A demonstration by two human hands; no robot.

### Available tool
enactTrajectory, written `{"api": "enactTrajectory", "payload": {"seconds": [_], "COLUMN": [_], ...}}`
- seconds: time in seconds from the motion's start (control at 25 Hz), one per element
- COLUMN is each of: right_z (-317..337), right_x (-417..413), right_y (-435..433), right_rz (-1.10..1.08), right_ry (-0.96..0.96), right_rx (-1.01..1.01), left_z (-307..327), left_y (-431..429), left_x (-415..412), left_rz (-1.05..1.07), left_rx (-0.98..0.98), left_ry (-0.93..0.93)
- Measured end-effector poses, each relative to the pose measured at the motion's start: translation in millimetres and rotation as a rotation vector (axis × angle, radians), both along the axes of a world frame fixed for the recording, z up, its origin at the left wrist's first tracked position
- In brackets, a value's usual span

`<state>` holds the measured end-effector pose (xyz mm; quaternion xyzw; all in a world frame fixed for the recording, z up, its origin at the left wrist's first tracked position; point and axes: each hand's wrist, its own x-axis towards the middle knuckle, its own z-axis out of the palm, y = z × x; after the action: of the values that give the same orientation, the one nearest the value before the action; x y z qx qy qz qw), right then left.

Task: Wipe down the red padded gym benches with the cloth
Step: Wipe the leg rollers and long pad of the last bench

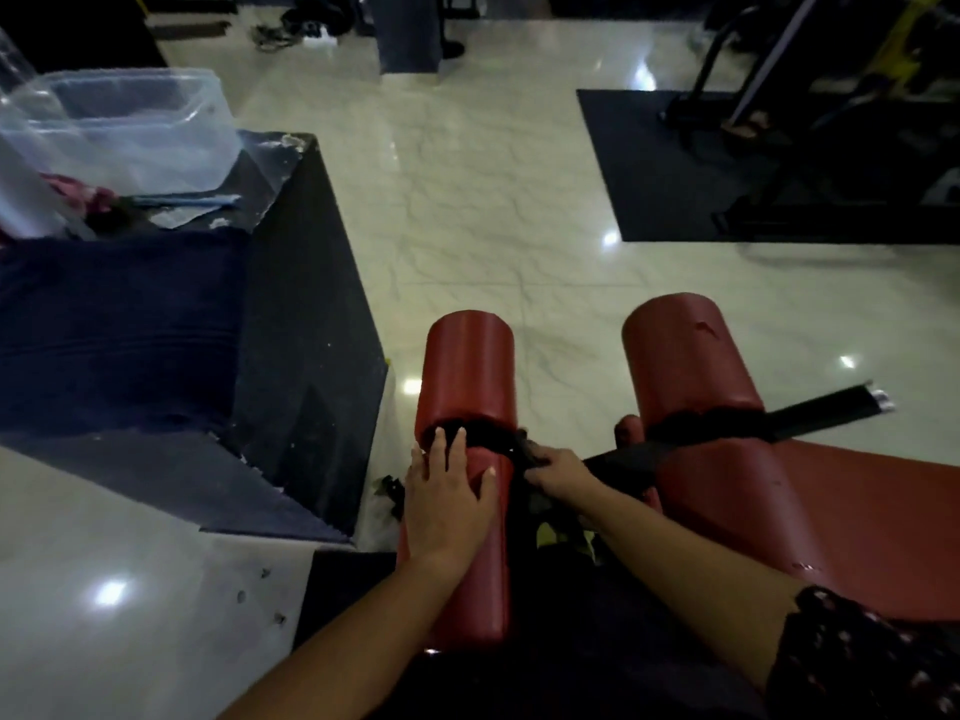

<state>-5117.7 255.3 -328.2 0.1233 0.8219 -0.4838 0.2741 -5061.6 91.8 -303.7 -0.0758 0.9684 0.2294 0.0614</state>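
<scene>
Two red padded rollers stand side by side in front of me, the left roller (467,366) and the right roller (685,350). A red bench pad (878,517) spreads out at the lower right. My left hand (447,491) rests flat on the left roller with straight fingers, its fingertips at a dark band around the roller. My right hand (558,472) grips a dark cloth (524,449) bunched in the gap between the rollers. A black strap (810,410) runs from there across the right roller.
A black platform (306,356) with a dark blue towel (114,330) and a clear plastic tub (130,122) stands at the left. Glossy marble floor (493,200) lies ahead. A dark mat (675,168) with black gym machines sits at the far right.
</scene>
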Motion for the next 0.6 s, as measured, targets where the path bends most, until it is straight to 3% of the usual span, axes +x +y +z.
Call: {"api": "enactTrajectory", "payload": {"seconds": [0.08, 0.16, 0.4, 0.6], "right_z": [8.0, 22.2, 67.4, 118.4], "right_x": [17.7, 38.1, 116.8, 195.2], "right_y": [5.1, 11.4, 49.0, 97.1], "right_rz": [0.167, 0.148, 0.014, -0.303], "right_ry": [0.077, 0.132, 0.249, 0.360], "right_rx": [0.216, 0.328, 0.387, 0.328], "left_z": [0.6, 0.9, 3.9, 7.6], "left_y": [2.9, 5.6, 6.5, 17.5], "left_x": [2.7, 6.4, 7.3, 15.4], "left_rz": [-0.094, -0.257, -0.401, -0.476], "left_rx": [-0.062, -0.149, -0.279, -0.339], "left_ry": [0.046, 0.082, 0.042, 0.003]}}
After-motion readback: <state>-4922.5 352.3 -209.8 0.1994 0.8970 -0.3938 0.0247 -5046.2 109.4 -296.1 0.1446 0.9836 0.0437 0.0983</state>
